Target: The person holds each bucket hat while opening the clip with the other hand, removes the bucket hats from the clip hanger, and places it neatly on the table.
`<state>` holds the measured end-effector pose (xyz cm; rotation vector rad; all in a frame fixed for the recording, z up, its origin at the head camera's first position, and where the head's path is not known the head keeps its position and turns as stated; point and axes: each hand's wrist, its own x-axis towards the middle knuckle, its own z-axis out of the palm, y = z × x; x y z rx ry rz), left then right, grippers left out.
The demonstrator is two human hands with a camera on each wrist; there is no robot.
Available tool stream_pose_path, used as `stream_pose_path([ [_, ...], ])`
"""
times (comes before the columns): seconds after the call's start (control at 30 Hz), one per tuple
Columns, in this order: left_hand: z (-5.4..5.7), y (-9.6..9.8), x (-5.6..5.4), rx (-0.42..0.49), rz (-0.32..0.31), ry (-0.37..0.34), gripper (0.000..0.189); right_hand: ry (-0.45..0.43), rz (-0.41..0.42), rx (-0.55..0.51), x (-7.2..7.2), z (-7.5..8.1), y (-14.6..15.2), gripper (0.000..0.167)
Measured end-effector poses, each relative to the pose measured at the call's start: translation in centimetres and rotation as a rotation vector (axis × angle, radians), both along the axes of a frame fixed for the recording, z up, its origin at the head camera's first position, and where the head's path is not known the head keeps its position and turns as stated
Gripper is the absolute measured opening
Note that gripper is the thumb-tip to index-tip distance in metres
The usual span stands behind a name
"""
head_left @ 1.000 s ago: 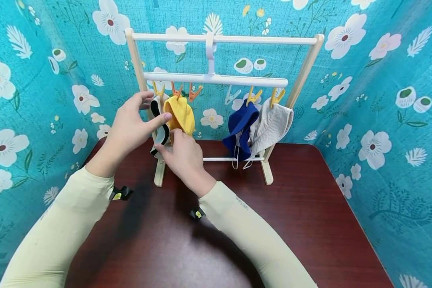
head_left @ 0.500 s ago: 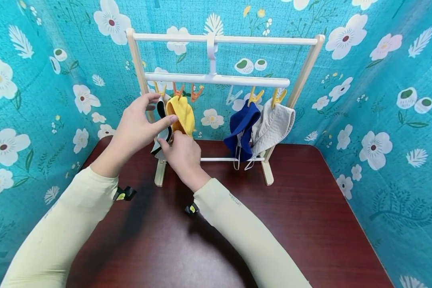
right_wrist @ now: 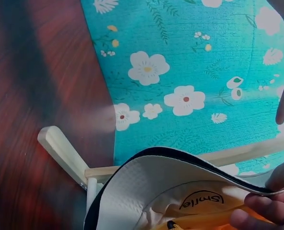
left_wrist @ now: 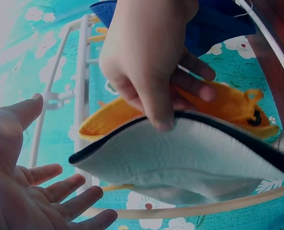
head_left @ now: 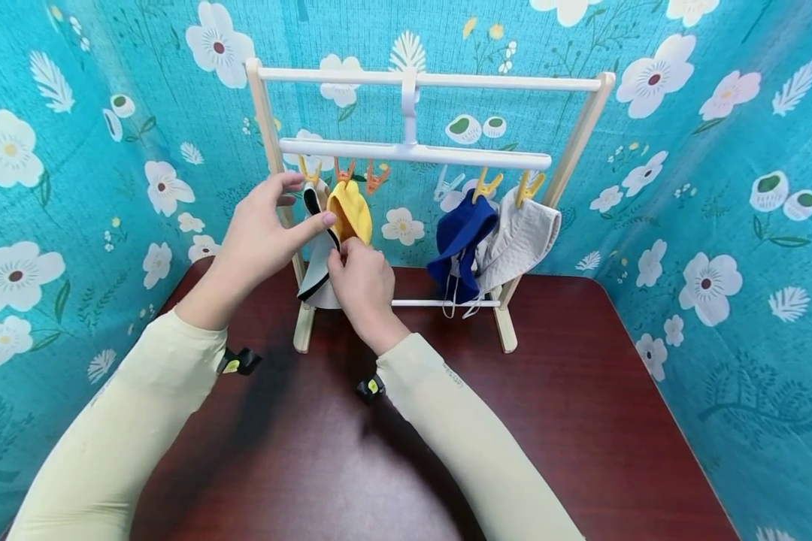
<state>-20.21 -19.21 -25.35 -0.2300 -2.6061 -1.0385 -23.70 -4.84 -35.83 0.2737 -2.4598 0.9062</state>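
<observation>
A pale bucket hat with black edging point(head_left: 319, 274) hangs from a yellow clothespin point(head_left: 310, 170) at the rack's left end. My right hand point(head_left: 364, 284) pinches its black-trimmed brim between thumb and fingers, as the left wrist view also shows. Lettering shows inside this hat point(right_wrist: 127, 191) in the right wrist view. Close beside it, a yellow hat point(head_left: 356, 210) hangs from an orange clothespin point(head_left: 344, 173), partly behind my right hand. My left hand point(head_left: 260, 229) is held at the pale hat's left with fingers spread; in the left wrist view its palm faces the hat, apart from it.
A white hanger point(head_left: 419, 152) hooks over the top bar of a wooden rack point(head_left: 577, 143). At its right end hang a blue hat point(head_left: 463, 233) and a light grey hat point(head_left: 522, 233). Spare orange point(head_left: 377, 179) and pale blue point(head_left: 449, 184) clothespins hang between. The rack stands on a dark red table point(head_left: 568, 406).
My right hand has shifted slightly right, drawing the pale hat's brim out so more of the hat shows. The left hand stays nearly still. The whole head view has shifted a little.
</observation>
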Motion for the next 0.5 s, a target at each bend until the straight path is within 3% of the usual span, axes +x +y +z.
stream_pose_path([
  [0.27,0.7,-0.7,-1.0,0.094,0.031,-0.015,0.081,0.112,-0.003,0.004,0.6,-0.2,1.4,0.020],
  [0.5,1.2,-0.6,-1.6,0.139,0.073,-0.043,0.072,0.111,-0.012,0.010,1.4,-0.3,2.4,0.022],
])
